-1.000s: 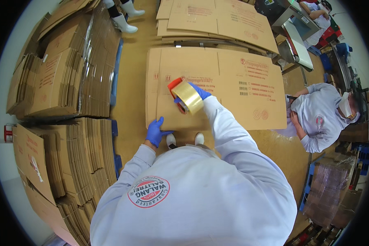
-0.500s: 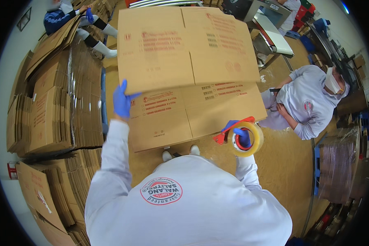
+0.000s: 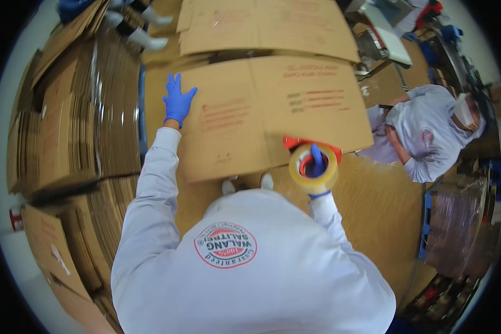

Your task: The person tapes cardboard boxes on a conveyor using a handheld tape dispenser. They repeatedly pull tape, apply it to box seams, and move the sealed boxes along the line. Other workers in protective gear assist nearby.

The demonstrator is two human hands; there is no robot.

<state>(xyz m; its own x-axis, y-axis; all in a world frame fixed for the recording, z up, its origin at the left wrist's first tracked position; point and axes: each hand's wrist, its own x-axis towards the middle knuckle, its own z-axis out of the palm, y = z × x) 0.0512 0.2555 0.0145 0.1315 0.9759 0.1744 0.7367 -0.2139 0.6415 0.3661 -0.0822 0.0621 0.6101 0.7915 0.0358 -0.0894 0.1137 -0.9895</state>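
A flattened cardboard box point(image 3: 228, 119) with red print lies in front of me. My left hand point(image 3: 178, 101), in a blue glove, is open with its fingers spread at the left edge of that cardboard. At the near right edge, my right hand point(image 3: 318, 161), also blue-gloved, is shut on a tape dispenser point(image 3: 329, 177) with a red frame and a wide clear-yellow roll. Fingers show through the roll's core; the rest of the hand is mostly hidden behind it. Beyond the near cardboard lies another flattened box point(image 3: 261, 28), with a dark gap between them.
Wrapped stacks of flat cardboard point(image 3: 114, 106) stand along the left. A co-worker point(image 3: 428, 131) in white stands at the right, near a conveyor machine point(image 3: 387, 39). Another person's white boots point(image 3: 147, 40) show at the far left. A wrapped pallet load point(image 3: 456, 222) stands lower right.
My left hand has let go of the upper cardboard's corner and spread its fingers. That cardboard now lies farther off, uncovering the lower one. The tape dispenser has shifted left and turned.
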